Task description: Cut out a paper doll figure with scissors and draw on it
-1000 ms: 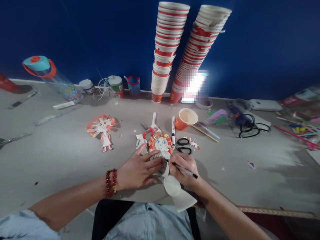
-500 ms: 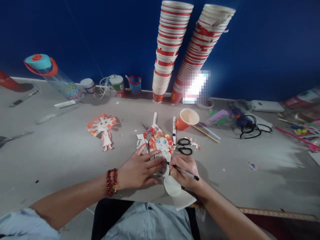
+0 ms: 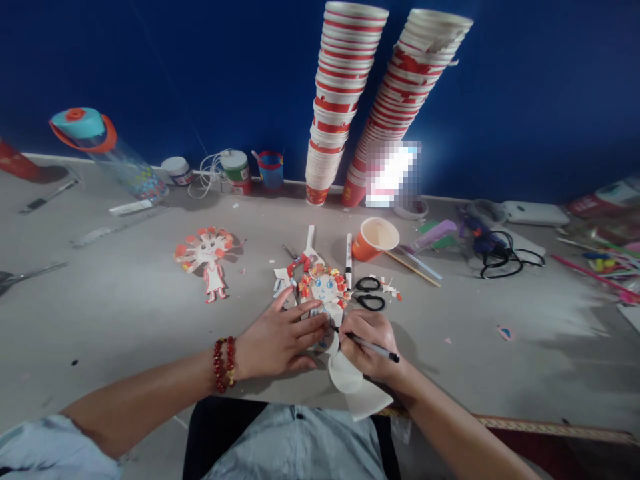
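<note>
My left hand (image 3: 283,333), with a red bead bracelet (image 3: 225,363) at its wrist, lies flat with fingers stretched over a paper doll (image 3: 324,288). The doll has a drawn blue face and curled red and orange paper hair. In my right hand (image 3: 373,340) is a slim pen (image 3: 375,348) with a black end, its tip on the doll's body beside my left fingertips. A loose piece of white paper (image 3: 367,398) hangs toward the table edge below my right hand. Just beyond that hand lie black-handled scissors (image 3: 370,293) and a white marker (image 3: 349,261).
A finished-looking paper doll (image 3: 213,273) lies to the left. Behind stand an orange paper cup (image 3: 370,241), two tall stacks of paper cups (image 3: 333,100), a water bottle (image 3: 113,157) and small jars (image 3: 235,170). A glue gun (image 3: 480,237) with a black cord lies at the right.
Both hands keep nearly the same place. The pen tip has shifted very slightly on the doll's body; the left hand still lies over the paper.
</note>
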Demonstrator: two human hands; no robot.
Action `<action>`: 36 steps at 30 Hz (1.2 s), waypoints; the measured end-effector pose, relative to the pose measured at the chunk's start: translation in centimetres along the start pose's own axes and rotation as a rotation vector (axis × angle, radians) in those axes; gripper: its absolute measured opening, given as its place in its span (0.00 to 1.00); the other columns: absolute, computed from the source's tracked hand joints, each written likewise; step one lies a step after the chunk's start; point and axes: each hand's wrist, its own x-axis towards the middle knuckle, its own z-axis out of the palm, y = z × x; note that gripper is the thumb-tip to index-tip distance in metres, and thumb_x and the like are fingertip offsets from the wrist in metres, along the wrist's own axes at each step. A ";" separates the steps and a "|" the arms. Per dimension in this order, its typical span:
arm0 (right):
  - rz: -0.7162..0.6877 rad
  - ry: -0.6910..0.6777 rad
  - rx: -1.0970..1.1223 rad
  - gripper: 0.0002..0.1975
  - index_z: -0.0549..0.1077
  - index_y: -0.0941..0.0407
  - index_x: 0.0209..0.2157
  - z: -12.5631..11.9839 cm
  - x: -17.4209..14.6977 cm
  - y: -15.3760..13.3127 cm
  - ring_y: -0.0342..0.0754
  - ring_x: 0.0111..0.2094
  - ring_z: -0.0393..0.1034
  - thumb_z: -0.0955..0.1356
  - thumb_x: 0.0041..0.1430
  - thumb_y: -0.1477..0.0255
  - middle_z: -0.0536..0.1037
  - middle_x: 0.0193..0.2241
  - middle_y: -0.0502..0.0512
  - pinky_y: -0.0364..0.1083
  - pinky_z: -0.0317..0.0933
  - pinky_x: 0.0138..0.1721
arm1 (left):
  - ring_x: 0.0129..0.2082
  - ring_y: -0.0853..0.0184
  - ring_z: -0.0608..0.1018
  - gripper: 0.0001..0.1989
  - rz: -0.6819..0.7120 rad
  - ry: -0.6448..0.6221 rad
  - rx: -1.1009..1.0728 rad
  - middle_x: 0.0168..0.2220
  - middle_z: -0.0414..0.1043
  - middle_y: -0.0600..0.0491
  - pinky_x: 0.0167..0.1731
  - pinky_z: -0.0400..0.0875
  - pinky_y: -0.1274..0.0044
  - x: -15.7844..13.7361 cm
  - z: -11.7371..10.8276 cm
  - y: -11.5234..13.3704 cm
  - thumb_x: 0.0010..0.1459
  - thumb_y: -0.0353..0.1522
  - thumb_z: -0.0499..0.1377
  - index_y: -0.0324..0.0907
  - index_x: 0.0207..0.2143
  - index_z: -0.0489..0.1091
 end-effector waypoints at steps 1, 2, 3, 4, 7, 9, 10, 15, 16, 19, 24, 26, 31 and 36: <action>0.007 -0.005 -0.002 0.07 0.64 0.53 0.26 0.0 -0.1 0.0 0.44 0.21 0.60 0.63 0.54 0.79 0.66 0.19 0.47 0.43 0.53 0.25 | 0.64 0.55 0.58 0.27 -0.001 -0.004 -0.004 0.60 0.65 0.47 0.64 0.37 0.53 0.0 0.0 0.0 0.65 0.47 0.47 0.42 0.59 0.63; 0.015 -0.011 -0.005 0.07 0.64 0.53 0.26 0.0 -0.1 0.0 0.44 0.21 0.60 0.63 0.54 0.79 0.66 0.19 0.47 0.44 0.53 0.25 | 0.64 0.55 0.58 0.27 -0.002 -0.007 -0.007 0.61 0.64 0.47 0.65 0.36 0.53 0.0 0.0 0.0 0.65 0.47 0.47 0.42 0.59 0.63; 0.020 -0.015 -0.008 0.07 0.64 0.53 0.26 0.0 -0.1 0.0 0.44 0.22 0.60 0.63 0.53 0.79 0.66 0.19 0.47 0.44 0.53 0.26 | 0.65 0.55 0.57 0.27 -0.002 -0.010 -0.009 0.61 0.64 0.47 0.65 0.36 0.53 0.0 0.0 0.0 0.65 0.47 0.47 0.42 0.58 0.63; 0.020 -0.018 -0.009 0.07 0.64 0.53 0.26 0.0 -0.2 0.0 0.45 0.22 0.60 0.63 0.54 0.79 0.66 0.19 0.47 0.44 0.54 0.26 | 0.65 0.55 0.57 0.26 -0.004 -0.012 -0.011 0.61 0.64 0.47 0.65 0.35 0.53 0.0 0.0 0.0 0.65 0.47 0.47 0.42 0.58 0.63; 0.012 -0.014 -0.003 0.07 0.64 0.52 0.26 0.0 -0.2 0.0 0.45 0.21 0.60 0.63 0.54 0.79 0.66 0.19 0.47 0.44 0.54 0.26 | 0.65 0.55 0.58 0.27 -0.006 -0.015 -0.012 0.61 0.64 0.47 0.64 0.33 0.52 0.0 0.0 0.0 0.65 0.47 0.47 0.42 0.58 0.63; 0.009 -0.013 0.000 0.07 0.64 0.52 0.26 0.0 -0.1 0.0 0.45 0.21 0.60 0.63 0.54 0.79 0.66 0.19 0.47 0.44 0.54 0.26 | 0.64 0.55 0.58 0.26 -0.006 -0.015 -0.014 0.61 0.64 0.46 0.64 0.32 0.51 0.0 0.0 0.0 0.65 0.47 0.46 0.43 0.59 0.63; 0.010 -0.014 0.001 0.07 0.64 0.52 0.26 0.0 -0.1 0.0 0.45 0.21 0.60 0.63 0.54 0.79 0.66 0.18 0.47 0.44 0.53 0.25 | 0.64 0.55 0.58 0.26 -0.005 -0.014 -0.016 0.61 0.64 0.46 0.64 0.31 0.51 0.0 0.0 0.0 0.65 0.47 0.46 0.43 0.58 0.63; 0.013 -0.017 0.008 0.07 0.64 0.52 0.26 0.1 -0.1 0.0 0.44 0.21 0.60 0.63 0.54 0.78 0.66 0.18 0.47 0.44 0.54 0.25 | 0.64 0.54 0.58 0.26 -0.005 -0.020 -0.029 0.61 0.64 0.45 0.64 0.33 0.52 0.0 0.0 0.0 0.65 0.47 0.48 0.42 0.59 0.63; 0.014 -0.016 0.007 0.07 0.64 0.52 0.26 0.1 -0.1 0.0 0.44 0.21 0.60 0.63 0.54 0.78 0.66 0.19 0.47 0.44 0.54 0.26 | 0.64 0.54 0.58 0.26 -0.005 -0.020 -0.030 0.61 0.64 0.45 0.64 0.33 0.52 0.0 0.0 0.0 0.65 0.47 0.48 0.42 0.59 0.63; 0.012 -0.013 0.001 0.07 0.64 0.52 0.26 0.1 -0.1 0.0 0.44 0.21 0.60 0.63 0.54 0.78 0.67 0.19 0.47 0.43 0.54 0.26 | 0.65 0.55 0.57 0.27 -0.008 -0.013 -0.033 0.61 0.64 0.46 0.64 0.32 0.52 -0.1 0.0 0.0 0.66 0.47 0.47 0.42 0.59 0.62; 0.019 -0.011 -0.005 0.07 0.64 0.52 0.26 0.0 0.0 -0.1 0.44 0.21 0.61 0.63 0.54 0.79 0.67 0.19 0.47 0.43 0.54 0.25 | 0.65 0.56 0.58 0.26 -0.012 -0.018 -0.017 0.60 0.65 0.46 0.64 0.39 0.54 0.0 -0.2 0.1 0.66 0.46 0.47 0.42 0.59 0.62; 0.013 -0.006 -0.013 0.07 0.65 0.53 0.26 0.1 0.1 -0.1 0.44 0.21 0.61 0.62 0.54 0.79 0.67 0.18 0.47 0.43 0.54 0.25 | 0.64 0.56 0.58 0.26 -0.009 -0.013 -0.012 0.60 0.65 0.46 0.64 0.41 0.55 0.0 -0.2 0.1 0.66 0.46 0.47 0.42 0.59 0.63; 0.009 0.004 -0.017 0.07 0.65 0.52 0.26 0.2 0.1 0.0 0.44 0.21 0.61 0.63 0.54 0.78 0.67 0.19 0.47 0.43 0.54 0.25 | 0.64 0.56 0.59 0.25 -0.007 -0.015 -0.018 0.61 0.65 0.46 0.64 0.38 0.54 0.0 -0.2 0.1 0.66 0.46 0.47 0.42 0.59 0.63; 0.009 0.007 -0.012 0.07 0.65 0.52 0.26 0.2 0.1 0.1 0.44 0.21 0.61 0.63 0.54 0.79 0.67 0.19 0.47 0.43 0.55 0.25 | 0.64 0.56 0.59 0.25 -0.018 -0.001 -0.041 0.61 0.65 0.45 0.65 0.34 0.54 0.0 -0.1 0.1 0.67 0.45 0.46 0.42 0.59 0.63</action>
